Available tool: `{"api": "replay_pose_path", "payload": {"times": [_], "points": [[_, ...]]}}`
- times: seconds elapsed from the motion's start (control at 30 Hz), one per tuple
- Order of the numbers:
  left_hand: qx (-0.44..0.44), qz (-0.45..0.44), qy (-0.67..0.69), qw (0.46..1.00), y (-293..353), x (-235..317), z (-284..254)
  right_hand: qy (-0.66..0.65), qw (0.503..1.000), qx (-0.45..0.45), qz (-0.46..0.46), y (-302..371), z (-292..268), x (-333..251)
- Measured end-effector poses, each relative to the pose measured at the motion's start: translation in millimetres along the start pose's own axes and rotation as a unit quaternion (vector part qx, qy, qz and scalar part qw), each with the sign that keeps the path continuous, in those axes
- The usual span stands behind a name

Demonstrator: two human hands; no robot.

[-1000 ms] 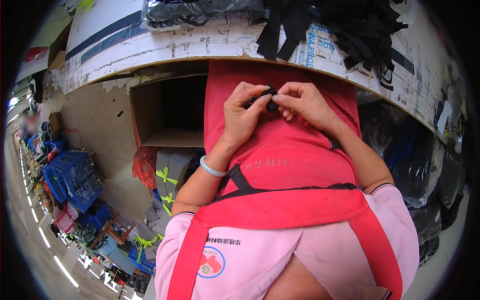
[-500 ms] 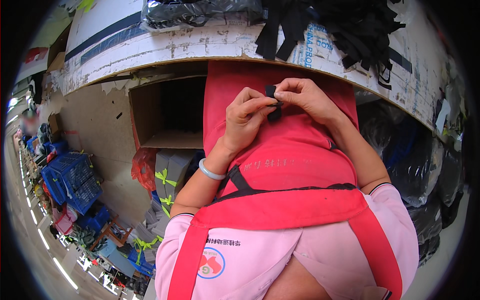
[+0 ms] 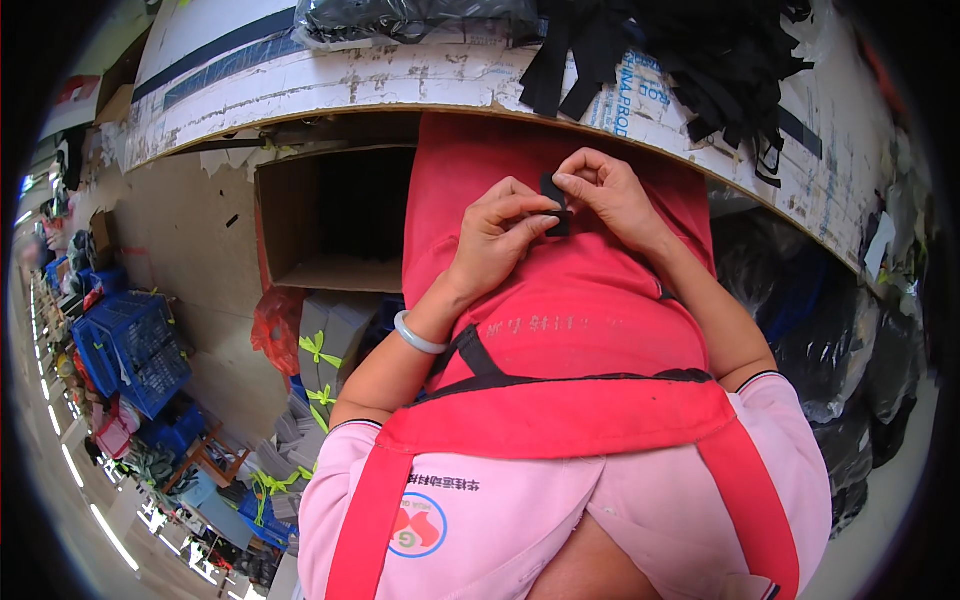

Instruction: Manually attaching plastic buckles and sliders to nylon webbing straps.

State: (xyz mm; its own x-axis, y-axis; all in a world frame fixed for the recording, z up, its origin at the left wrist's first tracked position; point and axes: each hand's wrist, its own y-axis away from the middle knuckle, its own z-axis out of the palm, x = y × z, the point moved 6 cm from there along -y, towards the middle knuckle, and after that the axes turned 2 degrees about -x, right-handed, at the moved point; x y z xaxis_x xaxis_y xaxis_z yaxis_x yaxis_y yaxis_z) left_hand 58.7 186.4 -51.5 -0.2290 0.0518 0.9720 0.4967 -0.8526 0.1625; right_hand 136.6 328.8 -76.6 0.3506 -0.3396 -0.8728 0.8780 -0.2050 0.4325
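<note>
A short black fabric strip (image 3: 561, 226) is held between both hands, above the lap of my red apron (image 3: 560, 290). My left hand (image 3: 498, 232) pinches its lower part between thumb and fingers. Just beside it, my right hand (image 3: 610, 195) grips the upper end with thumb and forefinger. Part of the strip is hidden by the fingertips. A pile of black strips (image 3: 720, 70) lies on the table ahead, some hanging over its edge.
The cardboard-covered table (image 3: 400, 85) runs across the front, with a plastic-wrapped black bundle (image 3: 420, 20) on it. Below stands a cardboard box (image 3: 335, 275). Black plastic bags (image 3: 830, 350) fill the right side. Blue crates (image 3: 135, 345) and tied grey stacks (image 3: 335, 335) are at left.
The fingers have shifted slightly on the black strip, and its lower end now lies differently by the left fingertips. Both hands stay close together; the view has tilted a little.
</note>
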Motion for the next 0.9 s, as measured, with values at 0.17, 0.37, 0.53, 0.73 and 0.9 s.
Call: {"api": "replay_pose_path", "payload": {"times": [0.17,0.37,0.53,0.73,0.9], "points": [[-0.010,0.012,-0.014,1.000,3.7,3.8,2.7,-0.031,0.997,0.060,-0.047,0.6,-4.6,-4.4],[-0.057,-0.002,-0.065,0.996,18.1,-4.5,-1.8,-0.021,0.969,0.183,-0.164,0.1,-3.1,-43.0],[-0.006,-0.032,-0.082,0.996,20.1,-1.6,3.5,-0.006,0.967,-0.153,-0.202,2.1,116.9,-90.0],[-0.055,-0.050,-0.131,0.989,13.2,-6.9,-1.1,0.387,0.899,-0.015,-0.205,-7.9,42.7,-41.9],[-0.068,-0.034,-0.156,0.985,7.0,-4.3,0.0,0.647,0.736,0.071,-0.186,-9.9,-28.4,20.3]]}}
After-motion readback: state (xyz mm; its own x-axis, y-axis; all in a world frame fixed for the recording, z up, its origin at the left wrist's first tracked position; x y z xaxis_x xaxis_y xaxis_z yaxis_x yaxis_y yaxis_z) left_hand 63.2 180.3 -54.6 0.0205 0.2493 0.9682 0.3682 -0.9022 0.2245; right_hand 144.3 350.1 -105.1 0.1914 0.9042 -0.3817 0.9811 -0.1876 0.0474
